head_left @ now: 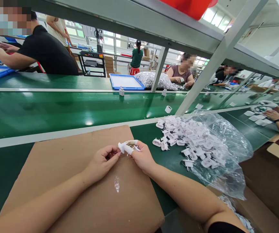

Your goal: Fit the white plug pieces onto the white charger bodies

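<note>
Over a sheet of brown cardboard [81,168], my two hands meet at a small white plastic plug part [121,147]. My right hand [141,157] grips it between thumb and fingers, which wear white coverings at the tips. A few thin ends poke out among those fingers, too small to make out. My left hand [106,158] is closed, its thumb and fingertips pinching the part's left edge. To the right, a heap of similar white plug parts [197,139] spills out of a clear plastic bag [236,142] onto the green table.
Beyond the cardboard runs a green conveyor belt [57,105] carrying a few white adapters [121,92]. A slanted grey post [202,71] rises past the heap. At right stand an open carton [262,181] and a co-worker's gloved hand [268,104]. Across sit other people and a blue-rimmed tray [127,88].
</note>
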### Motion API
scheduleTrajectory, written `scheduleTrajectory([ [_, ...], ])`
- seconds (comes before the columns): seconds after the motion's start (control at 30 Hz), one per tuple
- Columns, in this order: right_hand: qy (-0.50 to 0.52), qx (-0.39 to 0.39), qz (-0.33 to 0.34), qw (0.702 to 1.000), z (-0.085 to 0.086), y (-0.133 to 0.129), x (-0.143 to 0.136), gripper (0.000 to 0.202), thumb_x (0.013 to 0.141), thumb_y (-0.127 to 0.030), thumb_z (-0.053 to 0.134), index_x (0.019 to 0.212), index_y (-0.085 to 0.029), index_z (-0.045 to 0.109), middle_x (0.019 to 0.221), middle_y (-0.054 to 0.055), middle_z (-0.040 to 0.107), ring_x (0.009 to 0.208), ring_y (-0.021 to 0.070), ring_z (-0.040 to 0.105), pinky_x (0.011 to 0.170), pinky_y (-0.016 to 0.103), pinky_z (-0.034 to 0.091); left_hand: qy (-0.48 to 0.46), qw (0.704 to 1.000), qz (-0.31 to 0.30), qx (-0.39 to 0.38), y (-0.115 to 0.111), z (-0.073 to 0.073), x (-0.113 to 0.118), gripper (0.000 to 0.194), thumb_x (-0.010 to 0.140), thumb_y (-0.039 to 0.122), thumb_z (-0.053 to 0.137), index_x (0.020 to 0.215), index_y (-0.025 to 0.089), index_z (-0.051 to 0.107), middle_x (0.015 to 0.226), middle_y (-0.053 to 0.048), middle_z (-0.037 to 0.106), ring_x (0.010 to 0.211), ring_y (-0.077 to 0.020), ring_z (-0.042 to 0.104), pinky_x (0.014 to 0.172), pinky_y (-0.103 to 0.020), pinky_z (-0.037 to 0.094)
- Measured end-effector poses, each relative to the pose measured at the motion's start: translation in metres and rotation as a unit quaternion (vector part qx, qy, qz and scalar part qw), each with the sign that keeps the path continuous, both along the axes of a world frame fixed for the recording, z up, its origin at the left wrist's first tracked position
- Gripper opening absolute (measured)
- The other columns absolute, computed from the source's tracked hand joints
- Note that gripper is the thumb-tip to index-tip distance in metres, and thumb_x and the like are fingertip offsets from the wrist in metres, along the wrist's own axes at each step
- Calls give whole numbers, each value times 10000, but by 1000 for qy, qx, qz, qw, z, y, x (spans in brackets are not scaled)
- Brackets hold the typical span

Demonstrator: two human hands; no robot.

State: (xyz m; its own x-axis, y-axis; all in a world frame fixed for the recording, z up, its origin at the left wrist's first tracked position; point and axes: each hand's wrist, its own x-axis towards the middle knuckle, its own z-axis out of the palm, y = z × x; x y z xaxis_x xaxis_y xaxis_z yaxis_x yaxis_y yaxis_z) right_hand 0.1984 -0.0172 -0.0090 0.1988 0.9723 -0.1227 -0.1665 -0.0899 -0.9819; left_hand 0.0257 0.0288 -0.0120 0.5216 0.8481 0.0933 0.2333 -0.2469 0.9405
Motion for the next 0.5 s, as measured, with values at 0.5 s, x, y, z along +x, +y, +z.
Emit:
scheduleTrajectory([
  [0.5,-9,24,2,1000,7,4,8,306,647,-351,800,889,-179,725,785,21,693,595,103,519,566,247,414,17,1000,-10,-8,2,-6,-3,231,817,403,598,842,184,667,715,-13,626,645,-144,540,600,-241,432],
])
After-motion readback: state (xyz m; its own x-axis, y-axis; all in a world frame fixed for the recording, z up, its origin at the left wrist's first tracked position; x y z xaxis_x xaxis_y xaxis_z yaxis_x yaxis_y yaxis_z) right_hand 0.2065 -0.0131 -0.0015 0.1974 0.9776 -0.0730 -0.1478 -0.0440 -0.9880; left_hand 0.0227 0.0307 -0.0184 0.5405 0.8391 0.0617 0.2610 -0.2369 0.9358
